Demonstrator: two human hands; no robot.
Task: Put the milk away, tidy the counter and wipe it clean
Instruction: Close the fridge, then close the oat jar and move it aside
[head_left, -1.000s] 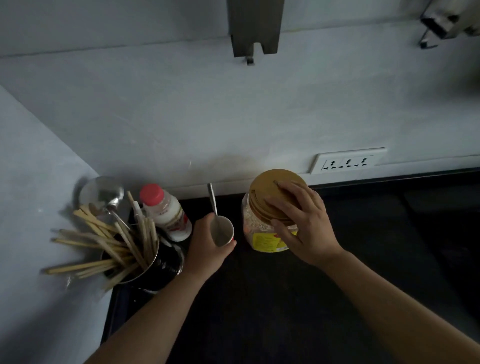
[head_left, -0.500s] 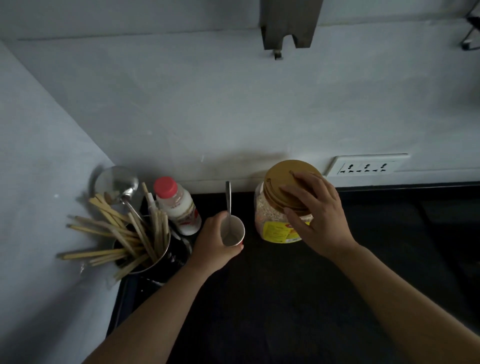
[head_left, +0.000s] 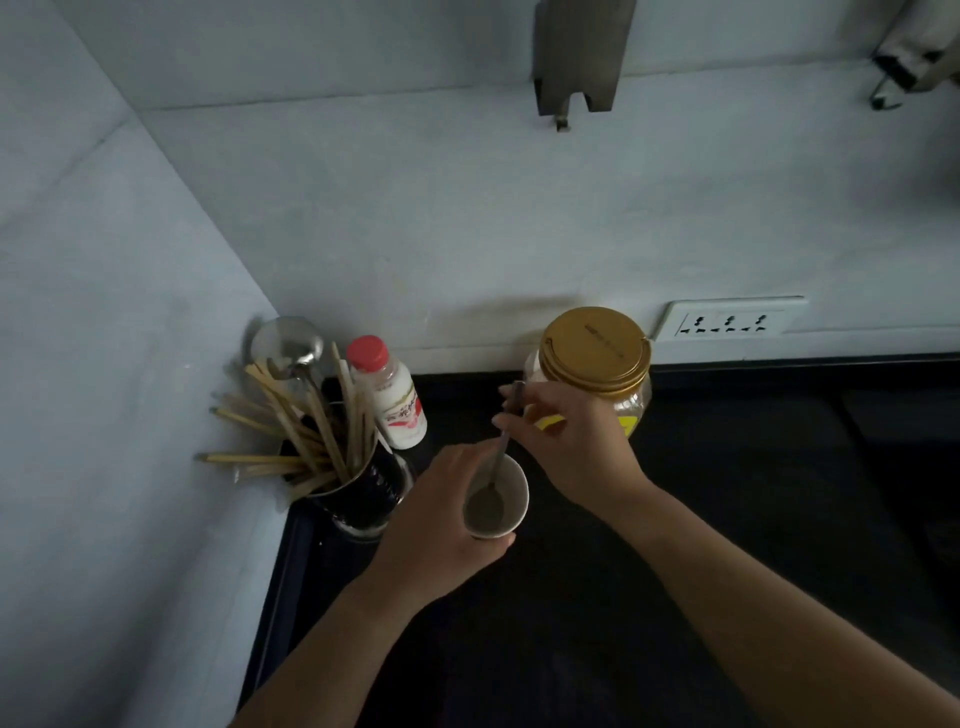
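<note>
A small milk bottle (head_left: 395, 402) with a red cap stands against the back wall on the dark counter (head_left: 727, 519). My left hand (head_left: 436, 525) is wrapped around a white paper cup (head_left: 511, 493) holding a little pale liquid. My right hand (head_left: 576, 447) pinches the handle of a metal spoon (head_left: 500, 462) whose bowl rests inside the cup. Behind my right hand stands a clear jar (head_left: 595, 353) with a gold lid, partly hidden by my fingers.
A dark holder (head_left: 358, 493) full of wooden chopsticks and a metal ladle fills the left corner beside the milk bottle. A white socket strip (head_left: 727, 325) runs along the wall at right. A metal bracket (head_left: 576, 57) hangs from above.
My right hand left the jar lid and took hold of the spoon handle. My left hand has drawn the cup nearer to me.
</note>
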